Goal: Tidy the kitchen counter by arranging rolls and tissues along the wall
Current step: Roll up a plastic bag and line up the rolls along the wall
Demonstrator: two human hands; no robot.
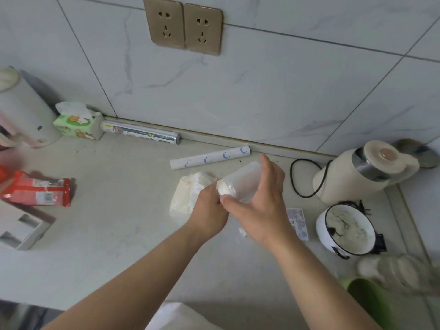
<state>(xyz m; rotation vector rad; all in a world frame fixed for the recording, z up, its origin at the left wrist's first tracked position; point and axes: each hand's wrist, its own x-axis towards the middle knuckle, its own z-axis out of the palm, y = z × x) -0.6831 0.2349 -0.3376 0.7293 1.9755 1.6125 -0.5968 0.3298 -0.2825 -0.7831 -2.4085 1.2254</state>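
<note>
In left grip (pixel 209 207), right grip (pixel 260 208): roll (pixel 241 181)

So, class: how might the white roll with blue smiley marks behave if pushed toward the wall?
The smiley roll is a slim cylinder on its side, so it probably rolls easily. Lying skewed to the wall, it may pivot.

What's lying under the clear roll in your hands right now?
A white tissue pack lies on the counter below the clear roll; the left hand and right hand hide part of it.
</note>
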